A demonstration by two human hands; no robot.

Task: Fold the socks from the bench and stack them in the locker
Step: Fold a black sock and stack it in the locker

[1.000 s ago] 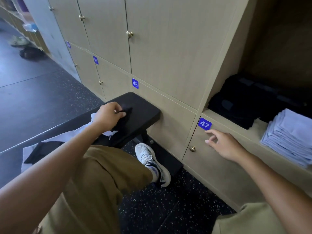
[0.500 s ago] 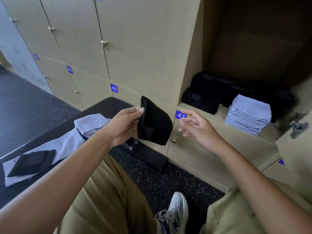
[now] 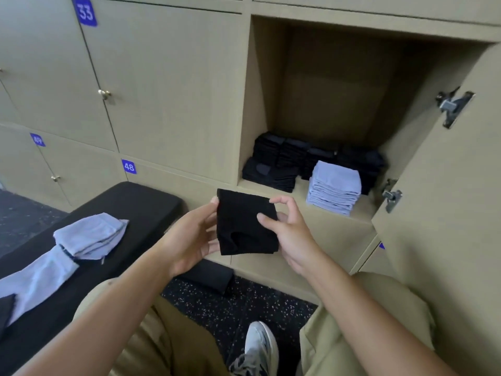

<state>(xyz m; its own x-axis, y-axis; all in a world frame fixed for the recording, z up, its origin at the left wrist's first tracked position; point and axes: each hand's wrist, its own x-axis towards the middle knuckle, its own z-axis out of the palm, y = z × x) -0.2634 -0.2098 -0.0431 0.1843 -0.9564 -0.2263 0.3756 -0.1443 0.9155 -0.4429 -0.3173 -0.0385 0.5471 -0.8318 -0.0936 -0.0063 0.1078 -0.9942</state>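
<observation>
Now my right hand (image 3: 287, 229) has joined my left hand (image 3: 189, 237); both grasp the folded black sock (image 3: 245, 222), palms facing inward, before the open locker (image 3: 245, 109).

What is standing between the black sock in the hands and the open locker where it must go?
Nothing visible. The black sock, held by the left hand and right hand, is in front of the open locker; its door is swung aside. Black stacks and a blue stack sit inside.

two hands (image 3: 189, 234), one held black sock (image 3: 245, 222), one bench (image 3: 141, 204)
</observation>
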